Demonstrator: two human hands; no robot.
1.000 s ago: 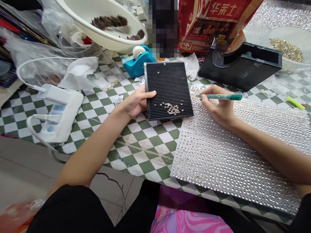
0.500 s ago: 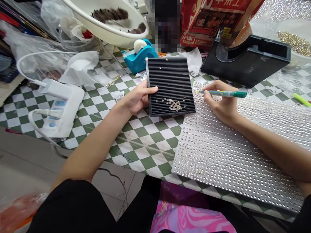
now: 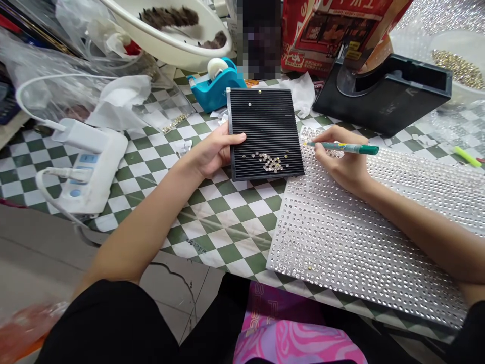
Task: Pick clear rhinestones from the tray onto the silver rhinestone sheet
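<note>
My left hand (image 3: 217,151) grips a black ridged tray (image 3: 265,126) by its left edge, thumb on top. Several small clear and yellowish rhinestones (image 3: 272,163) lie near the tray's lower edge, with a few loose ones higher up. Between the thumb and fingers of my right hand (image 3: 344,159) is a green pen-like tool (image 3: 356,147), its yellowish tip pointing left. That tip is at the upper left corner of a grey sheet (image 3: 326,237) covered in rows of shiny rhinestones. Whether the tip touches a stone cannot be made out.
A blue tape dispenser (image 3: 215,88) stands behind the tray, a black holder (image 3: 390,101) behind the sheet. At the left lies a white power strip (image 3: 94,172) with cables. Behind are a white basin (image 3: 170,45), a red bag (image 3: 303,38) and a bowl of gold stones (image 3: 458,68).
The pen tip has shifted slightly left along the sheet's top corner with my right hand. My left hand still holds the tray, and the view has moved a little.
</note>
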